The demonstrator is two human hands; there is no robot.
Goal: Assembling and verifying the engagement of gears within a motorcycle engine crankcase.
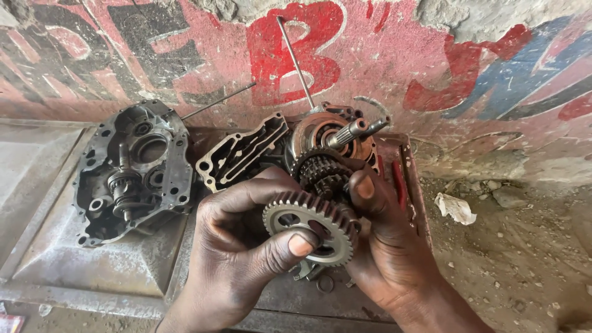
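My left hand (pixel 237 246) and my right hand (pixel 385 246) together grip a greasy gear cluster. Its large toothed steel gear (pixel 311 227) faces me, my left thumb pressed on its lower rim. Behind it sit smaller dark gears (pixel 320 169) on a shaft, with my right thumb on them. Just beyond stands a rusty engine case half (pixel 320 129) with a splined shaft (pixel 354 131) sticking out toward the right.
A dark crankcase half (pixel 132 169) with a small gear shaft lies at left on a grey metal tray (pixel 80 265). A cover plate with slots (pixel 240 151) leans between the cases. Two thin rods (pixel 295 58) rest against the painted wall. Dirt ground with crumpled paper (pixel 455 208) lies at right.
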